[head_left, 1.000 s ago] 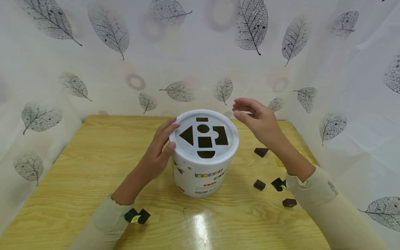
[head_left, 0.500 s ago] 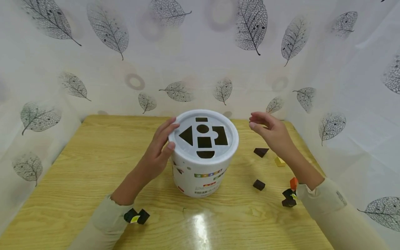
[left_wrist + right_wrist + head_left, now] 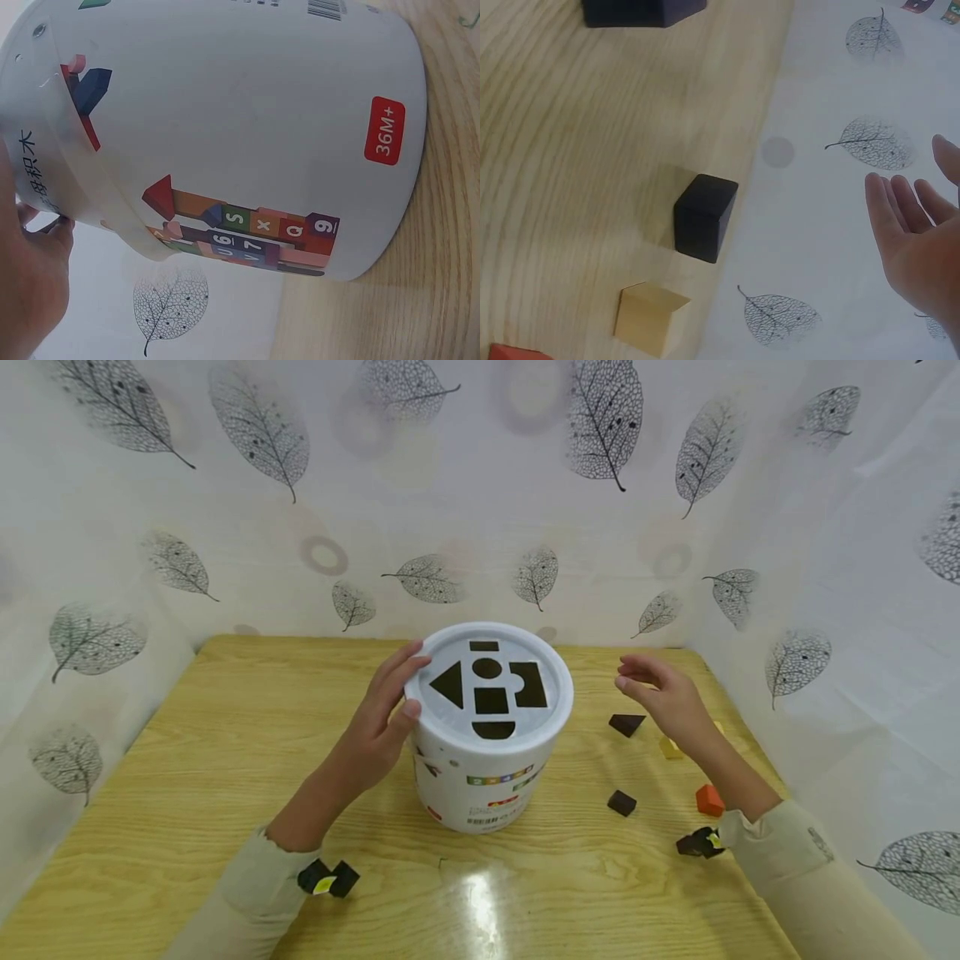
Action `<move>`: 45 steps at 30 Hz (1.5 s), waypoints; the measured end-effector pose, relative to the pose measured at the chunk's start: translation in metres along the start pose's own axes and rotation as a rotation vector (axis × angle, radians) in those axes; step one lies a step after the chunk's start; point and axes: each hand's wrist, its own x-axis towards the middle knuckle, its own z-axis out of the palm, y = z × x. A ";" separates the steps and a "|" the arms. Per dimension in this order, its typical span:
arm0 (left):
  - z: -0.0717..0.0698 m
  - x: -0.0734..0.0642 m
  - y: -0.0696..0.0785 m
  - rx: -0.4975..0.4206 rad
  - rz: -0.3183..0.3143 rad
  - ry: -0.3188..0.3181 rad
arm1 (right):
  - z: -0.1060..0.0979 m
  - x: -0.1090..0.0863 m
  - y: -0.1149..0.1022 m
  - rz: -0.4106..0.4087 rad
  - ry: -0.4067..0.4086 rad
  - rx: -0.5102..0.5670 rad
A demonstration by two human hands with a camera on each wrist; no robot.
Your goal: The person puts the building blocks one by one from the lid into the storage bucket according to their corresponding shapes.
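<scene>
A white bucket (image 3: 442, 785) with shape cut-outs in its pale lid (image 3: 525, 727) stands on the wooden table. My left hand (image 3: 367, 735) rests at the lid's left rim, fingers laid over the edge and thumb against the near side. Printed coloured blocks show on the bucket wall (image 3: 247, 112) in the left wrist view. To the right of the bucket, my right hand (image 3: 667, 700) is in the air with loosely bent fingers, holding nothing. Below its fingertips lies a dark wedge-like block (image 3: 626, 724). The right wrist view shows this hand (image 3: 922, 255) apart from the blocks.
On the table's right side lie a small dark block (image 3: 622, 802), an orange-red block (image 3: 709, 800) and a yellow block (image 3: 671, 749). Another dark block (image 3: 686, 845) is partly covered by the right wrist's camera. A leaf-print curtain (image 3: 465, 527) stands behind the table.
My right hand has moved right and down, away from the bucket and towards the blocks. The orange-red block has come into view from behind the forearm. The left hand stays put.
</scene>
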 end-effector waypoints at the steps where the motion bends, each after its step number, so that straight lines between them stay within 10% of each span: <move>1: 0.000 0.000 0.000 0.002 0.001 0.001 | 0.000 0.000 0.004 0.015 -0.005 -0.014; 25: 0.001 0.001 0.002 0.001 -0.002 -0.003 | -0.014 -0.002 0.068 0.069 -0.259 -0.215; 45: 0.001 0.000 0.002 0.012 -0.018 -0.008 | -0.005 0.000 0.087 0.088 -0.280 -0.278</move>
